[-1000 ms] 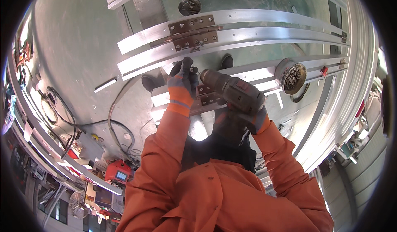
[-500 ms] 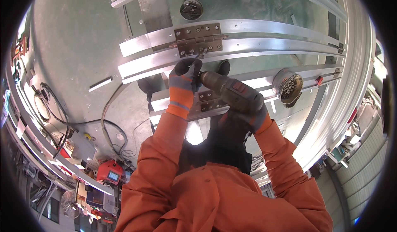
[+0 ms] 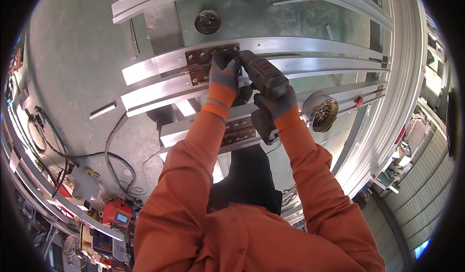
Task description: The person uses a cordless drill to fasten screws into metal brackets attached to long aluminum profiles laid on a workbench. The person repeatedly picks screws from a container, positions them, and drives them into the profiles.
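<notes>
My right hand, in a grey and orange glove, grips the handle of a dark cordless drill. The drill's front end points up and left, over a brown metal hinge. This hinge lies across two silver aluminium profiles and has several screw holes. My gloved left hand is over the right part of the hinge, its fingers closed together just left of the drill's nose. Whatever they pinch, as well as the drill's tip, is hidden. A second hinge lies nearer to me on other profiles.
An open tin of screws stands on the nearer profiles at right, beside a small red piece. Beyond the profiles is a round tin with metal bits. Long white profiles line the right; a cable loops on the left.
Both hands and the drill have moved forward, away from me, onto the farther part of the hinge. The view has shifted, so the profiles and tins appear farther left.
</notes>
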{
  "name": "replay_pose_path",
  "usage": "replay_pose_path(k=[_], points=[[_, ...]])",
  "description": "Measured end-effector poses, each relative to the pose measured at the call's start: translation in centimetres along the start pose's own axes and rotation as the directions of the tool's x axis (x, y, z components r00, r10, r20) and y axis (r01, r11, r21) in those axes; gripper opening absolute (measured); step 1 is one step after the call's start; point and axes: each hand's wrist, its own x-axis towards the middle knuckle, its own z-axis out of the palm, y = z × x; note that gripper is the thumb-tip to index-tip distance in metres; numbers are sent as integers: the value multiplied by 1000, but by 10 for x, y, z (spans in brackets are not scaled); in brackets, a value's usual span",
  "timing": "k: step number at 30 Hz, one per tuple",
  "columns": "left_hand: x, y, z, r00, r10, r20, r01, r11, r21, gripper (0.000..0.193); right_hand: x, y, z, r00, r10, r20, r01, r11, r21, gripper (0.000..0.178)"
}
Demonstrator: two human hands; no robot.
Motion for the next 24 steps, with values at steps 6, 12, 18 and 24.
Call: replay_pose_path(k=[6,12,18,24], points=[[10,-24,-7,974,208,93,-220,964,151,18,12,16,0,996,-87,-11,85,991,-100,40],[10,-20,-5,997,-59,40,58,998,22,18,10,11,0,1000,2,-8,-3,998,-55,44],[1,37,4,987,-142,-75,158,935,317,32,16,-4,-2,998,-34,51,43,980,-196,41],[-6,128,41,731,636,246,-668,595,448,30,42,-61,2,829,-430,357,493,864,-104,41]])
